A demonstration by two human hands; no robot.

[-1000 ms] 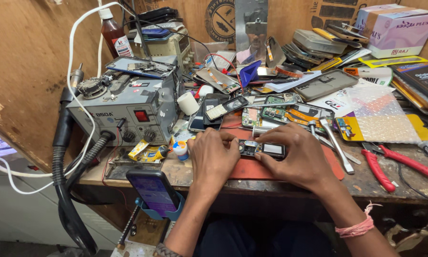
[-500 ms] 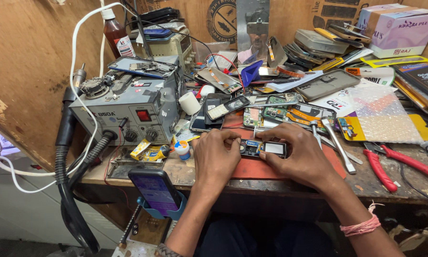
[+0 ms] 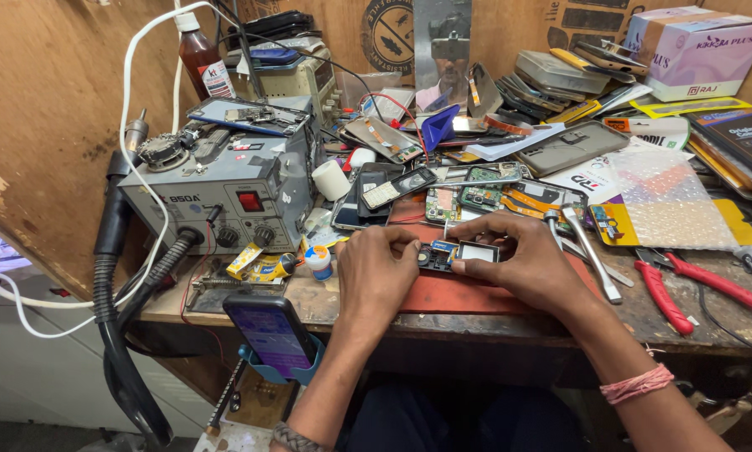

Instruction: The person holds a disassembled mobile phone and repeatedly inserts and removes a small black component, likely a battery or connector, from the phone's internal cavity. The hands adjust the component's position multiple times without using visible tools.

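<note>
Both hands pinch a small phone circuit board (image 3: pixel 458 254) over a red mat (image 3: pixel 468 295): left hand (image 3: pixel 377 269) fingers curled at its left end, right hand (image 3: pixel 522 255) fingers arched around its right end, red-handled pliers (image 3: pixel 685 287) lying well right.

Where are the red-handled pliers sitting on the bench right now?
In the head view, the red-handled pliers lie on the bench's right side, just right of the right hand and below the bubble-wrap packet.
</note>
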